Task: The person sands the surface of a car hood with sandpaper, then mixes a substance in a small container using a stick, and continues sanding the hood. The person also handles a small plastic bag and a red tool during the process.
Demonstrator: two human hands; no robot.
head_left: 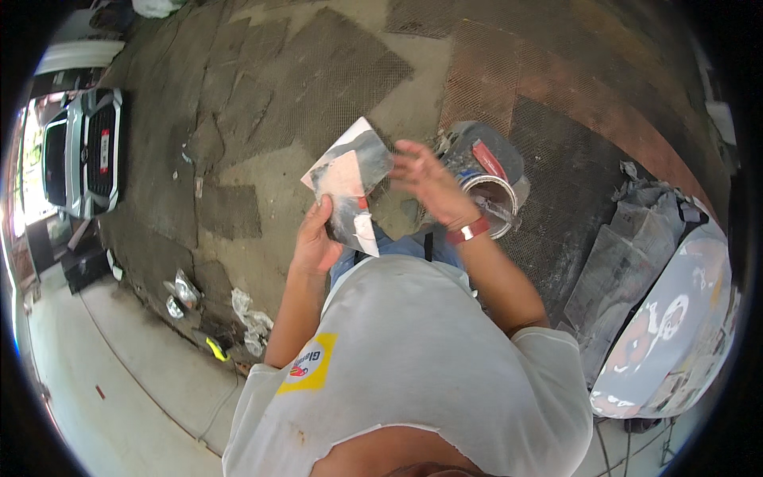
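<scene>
My left hand (pixel 315 240) grips the lower left edge of a flat board (pixel 372 156), thumb on top. Grey smears cover the board, along with a broad pale pink patch (pixel 342 175), a small red dab (pixel 362 203) and a white lump (pixel 364 227) that look like filler paste. Just right of the board, my right hand (pixel 433 187) is raised with its fingers spread and somewhat blurred; I see nothing in it. A red band circles that wrist. Beside my right forearm stands an open round bucket (pixel 491 197) with a whitish, smeared rim.
Behind the bucket is a dark grey container (pixel 465 143) with a red flat piece (pixel 489 160) on it. To the right lies a patched grey-and-white panel (pixel 671 326) beside masking sheets (pixel 624 254). A car (pixel 83 155) stands far left. Crumpled plastic (pixel 250 318) lies on the matted floor.
</scene>
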